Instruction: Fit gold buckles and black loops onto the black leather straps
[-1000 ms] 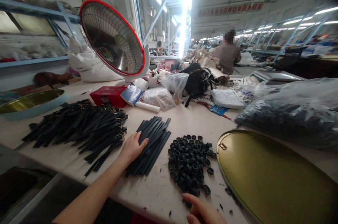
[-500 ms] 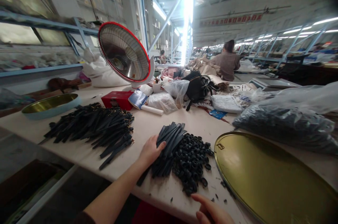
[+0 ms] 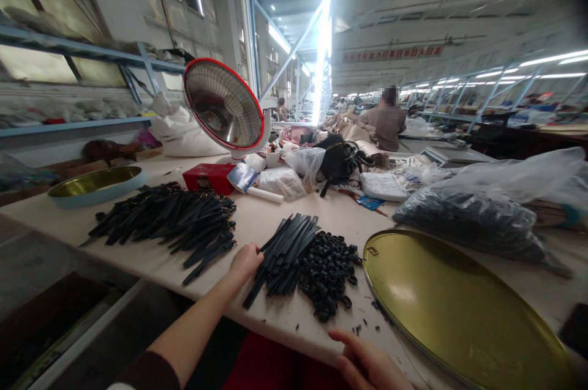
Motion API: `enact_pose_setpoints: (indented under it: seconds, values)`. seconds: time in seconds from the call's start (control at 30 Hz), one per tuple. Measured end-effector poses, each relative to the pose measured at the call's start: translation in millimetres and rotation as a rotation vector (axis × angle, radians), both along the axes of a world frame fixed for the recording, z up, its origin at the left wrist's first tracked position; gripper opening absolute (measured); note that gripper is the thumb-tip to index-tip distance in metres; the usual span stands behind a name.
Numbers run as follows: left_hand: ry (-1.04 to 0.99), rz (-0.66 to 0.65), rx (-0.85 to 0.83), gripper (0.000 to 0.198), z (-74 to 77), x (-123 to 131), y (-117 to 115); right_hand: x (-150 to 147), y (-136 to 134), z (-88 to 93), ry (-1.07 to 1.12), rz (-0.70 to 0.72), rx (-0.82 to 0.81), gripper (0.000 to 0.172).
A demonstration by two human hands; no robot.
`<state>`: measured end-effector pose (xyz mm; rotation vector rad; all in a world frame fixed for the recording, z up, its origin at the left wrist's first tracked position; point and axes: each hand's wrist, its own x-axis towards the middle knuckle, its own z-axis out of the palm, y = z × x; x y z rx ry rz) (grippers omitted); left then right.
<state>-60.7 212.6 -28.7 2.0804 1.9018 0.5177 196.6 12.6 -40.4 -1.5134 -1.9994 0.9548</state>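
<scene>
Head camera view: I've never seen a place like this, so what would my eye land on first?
Probably the round red-rimmed heater standing at the back of the table, and the big brass-coloured tray lying at the near right. Between them, the left hand rests at the near end of a bundle of black strips, which lies against a heap of small black rings.

Factory hall: worktables (image 3: 294,316), strap piles (image 3: 169,221)

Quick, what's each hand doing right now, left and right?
Left hand: fingers curled on the near end of the black strips; firm grip cannot be told.
Right hand: loosely open at the table edge, holding nothing.
</scene>
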Motion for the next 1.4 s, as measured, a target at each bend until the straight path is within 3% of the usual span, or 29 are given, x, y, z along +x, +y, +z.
enact_pose_setpoints:
  seconds: [0.13,0.27,0.33,0.4,0.47,0.6,0.7,0.77,0.87,0.93,1.03,1.13,1.27,1.4]
  values:
    - [-0.05,-0.112,0.143,0.019,20.8,-1.6,-38.5,-1.2,0.7,-0.3,0.309,-0.143,-0.037,0.049]
    - [-0.103,-0.354,0.232,0.019,17.0,-5.5,-100.1,-1.1,7.2,12.7,0.894,-0.4,-0.226,0.07]
    - [-0.13,-0.518,0.31,0.021,8.2,-7.1,-127.7,0.9,10.5,18.6,1.064,-0.496,-0.259,0.057]
    - [-0.2,-0.603,0.287,0.021,2.6,-4.5,-149.1,2.4,12.7,19.4,1.111,-0.529,-0.255,0.046]
    - [-0.35,-0.616,0.012,0.025,3.9,4.7,-163.8,1.0,13.0,15.0,1.068,-0.506,-0.264,0.044]
    - [-0.86,-0.573,-0.856,0.036,16.4,40.8,-173.7,-12.5,9.0,4.0,0.896,-0.378,-0.387,0.038]
    - [-1.108,-0.352,-1.121,0.028,16.7,67.1,-169.8,-15.6,6.9,3.5,0.654,-0.211,-0.409,0.043]
    - [-1.186,-0.207,-1.163,0.026,12.4,76.5,-165.8,-6.9,8.2,5.3,0.329,-0.197,-0.251,0.046]
    - [-1.249,-0.089,-1.176,0.026,6.0,78.9,-159.9,16.4,15.2,5.7,-0.18,-0.312,-0.025,0.049]
    - [-1.256,-0.051,-1.183,0.024,3.8,77.6,-155.7,30.3,23.4,3.9,-0.32,-0.357,0.051,0.056]
    - [-1.262,-0.011,-1.197,0.023,2.1,77.8,-149.3,39.7,40.9,-0.1,-0.367,-0.376,0.159,0.049]
    - [-1.239,0.008,-1.194,0.022,0.1,80.5,-144.4,37.4,61.6,-4.2,-0.385,-0.336,0.157,0.026]
    - [-1.192,0.014,-1.142,0.029,-2.1,80.0,-143.3,31.9,81.4,-11.4,-0.392,-0.285,0.168,0.012]
    - [-1.07,-0.113,-1.014,0.018,-2.1,76.8,-147.6,30.8,80.2,-17.2,-0.242,-0.323,0.173,0.009]
